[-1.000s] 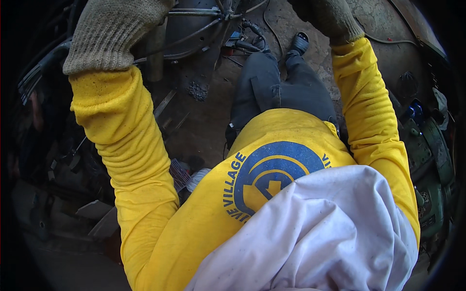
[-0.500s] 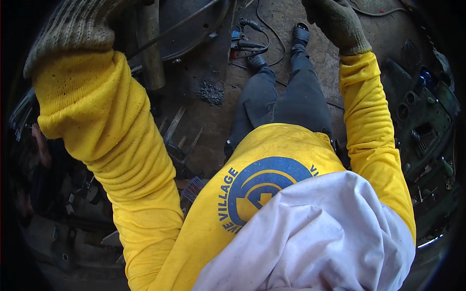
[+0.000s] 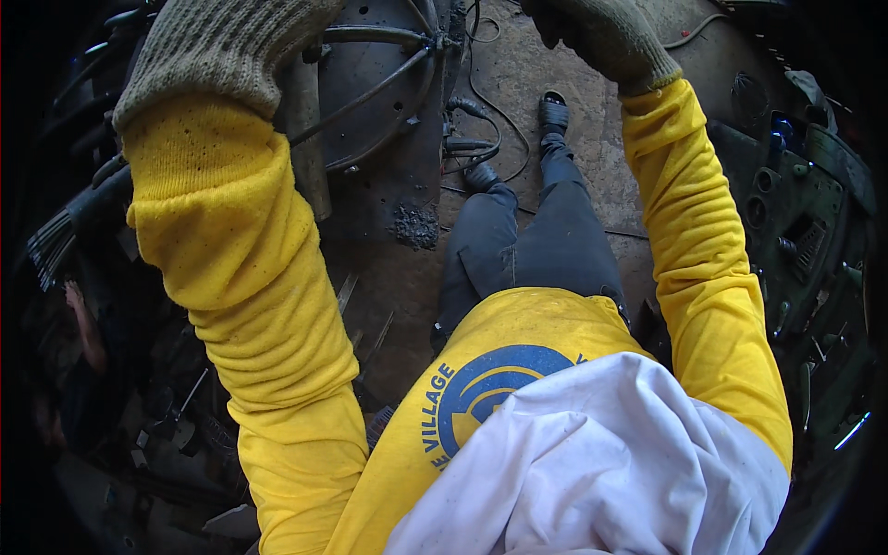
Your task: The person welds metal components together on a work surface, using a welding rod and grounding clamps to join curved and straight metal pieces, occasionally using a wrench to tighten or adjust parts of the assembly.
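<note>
My left hand (image 3: 227, 46), in a grey knit glove, is at the upper left, beside a thick metal pipe (image 3: 308, 139). Its fingers are hidden beyond the cuff and the top edge. Just right of it, a round frame of bent metal rods (image 3: 377, 35) lies over a dark metal plate (image 3: 370, 199). My right hand (image 3: 601, 42), gloved the same way, is at the top, right of the plate's edge. Its fingers look curled in, partly cut off by the frame edge, and what they hold, if anything, cannot be made out.
A dark cable (image 3: 527, 139) loops on the floor by my feet. Dark crumbs (image 3: 413, 227) lie on the plate's near corner. At right stands a dark green surface with tools (image 3: 800, 240). A bundle of thin rods (image 3: 55, 245) and another person's arm (image 3: 85, 324) show at left.
My left hand has shifted right and my right hand left in the picture. More of the round rod frame shows now, and the plate and my legs appear lower.
</note>
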Action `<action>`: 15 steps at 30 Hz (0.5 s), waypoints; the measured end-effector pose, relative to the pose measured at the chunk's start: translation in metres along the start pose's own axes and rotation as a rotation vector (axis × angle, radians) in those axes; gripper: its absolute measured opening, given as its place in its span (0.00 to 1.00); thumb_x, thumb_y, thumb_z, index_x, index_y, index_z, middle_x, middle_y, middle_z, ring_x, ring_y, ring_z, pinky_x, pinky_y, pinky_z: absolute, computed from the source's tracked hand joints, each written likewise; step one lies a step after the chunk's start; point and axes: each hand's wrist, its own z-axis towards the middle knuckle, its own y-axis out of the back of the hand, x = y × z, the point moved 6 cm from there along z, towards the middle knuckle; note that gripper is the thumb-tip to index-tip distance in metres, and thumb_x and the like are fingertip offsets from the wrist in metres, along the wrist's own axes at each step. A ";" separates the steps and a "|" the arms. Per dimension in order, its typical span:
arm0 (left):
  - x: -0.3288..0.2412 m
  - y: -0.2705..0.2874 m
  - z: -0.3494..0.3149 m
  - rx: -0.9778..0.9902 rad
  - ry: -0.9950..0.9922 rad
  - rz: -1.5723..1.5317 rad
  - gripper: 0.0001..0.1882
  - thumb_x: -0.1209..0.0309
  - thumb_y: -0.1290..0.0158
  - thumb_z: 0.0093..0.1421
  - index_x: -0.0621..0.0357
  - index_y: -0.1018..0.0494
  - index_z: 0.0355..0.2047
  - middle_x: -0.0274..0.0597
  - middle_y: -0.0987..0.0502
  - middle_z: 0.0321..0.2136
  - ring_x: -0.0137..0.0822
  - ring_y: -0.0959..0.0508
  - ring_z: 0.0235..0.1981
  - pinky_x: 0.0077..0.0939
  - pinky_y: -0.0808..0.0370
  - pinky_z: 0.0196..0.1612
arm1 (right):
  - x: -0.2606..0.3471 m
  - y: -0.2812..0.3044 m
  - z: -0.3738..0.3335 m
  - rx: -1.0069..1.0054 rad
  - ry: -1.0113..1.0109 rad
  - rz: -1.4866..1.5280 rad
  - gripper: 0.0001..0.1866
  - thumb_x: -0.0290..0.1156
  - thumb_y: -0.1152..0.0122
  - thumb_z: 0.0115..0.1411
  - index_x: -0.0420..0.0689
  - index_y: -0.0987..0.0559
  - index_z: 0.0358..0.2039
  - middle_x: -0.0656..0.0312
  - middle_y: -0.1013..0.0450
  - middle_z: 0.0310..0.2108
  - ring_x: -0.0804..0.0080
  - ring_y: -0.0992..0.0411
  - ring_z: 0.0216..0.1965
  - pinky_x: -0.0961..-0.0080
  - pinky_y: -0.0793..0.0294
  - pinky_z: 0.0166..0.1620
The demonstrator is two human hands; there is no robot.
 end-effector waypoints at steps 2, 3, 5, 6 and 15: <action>-0.007 -0.011 0.015 0.013 -0.062 -0.027 0.21 0.53 0.47 0.70 0.61 0.24 0.33 0.37 0.27 0.18 0.30 0.27 0.18 0.28 0.29 0.21 | 0.011 0.013 0.002 -0.056 -0.033 -0.031 0.23 0.44 0.40 0.70 0.40 0.22 0.57 0.61 0.22 0.36 0.78 0.27 0.30 0.81 0.25 0.32; -0.005 -0.012 0.014 0.017 -0.049 -0.022 0.22 0.52 0.48 0.70 0.61 0.24 0.33 0.37 0.27 0.18 0.30 0.27 0.18 0.28 0.29 0.21 | 0.014 0.010 0.008 -0.051 -0.035 -0.027 0.23 0.44 0.40 0.70 0.40 0.22 0.57 0.61 0.22 0.36 0.78 0.27 0.30 0.81 0.25 0.32; -0.002 -0.012 0.012 0.020 -0.036 -0.015 0.22 0.52 0.48 0.70 0.61 0.25 0.33 0.37 0.27 0.18 0.30 0.27 0.18 0.28 0.29 0.21 | 0.018 0.004 0.016 0.007 -0.011 -0.146 0.23 0.43 0.41 0.70 0.40 0.22 0.57 0.60 0.22 0.37 0.78 0.26 0.31 0.80 0.24 0.34; 0.000 -0.012 0.014 0.018 -0.034 -0.010 0.22 0.52 0.48 0.71 0.61 0.25 0.33 0.37 0.27 0.18 0.30 0.27 0.18 0.28 0.29 0.21 | 0.016 0.004 0.021 0.054 0.007 -0.141 0.23 0.43 0.41 0.70 0.41 0.22 0.58 0.59 0.21 0.39 0.77 0.25 0.33 0.80 0.24 0.35; 0.002 -0.014 0.013 0.029 -0.017 -0.004 0.24 0.50 0.50 0.72 0.61 0.25 0.31 0.36 0.27 0.18 0.30 0.27 0.18 0.29 0.29 0.21 | 0.009 0.003 0.019 0.013 -0.017 -0.087 0.23 0.42 0.40 0.70 0.39 0.23 0.59 0.59 0.22 0.38 0.77 0.26 0.32 0.80 0.24 0.34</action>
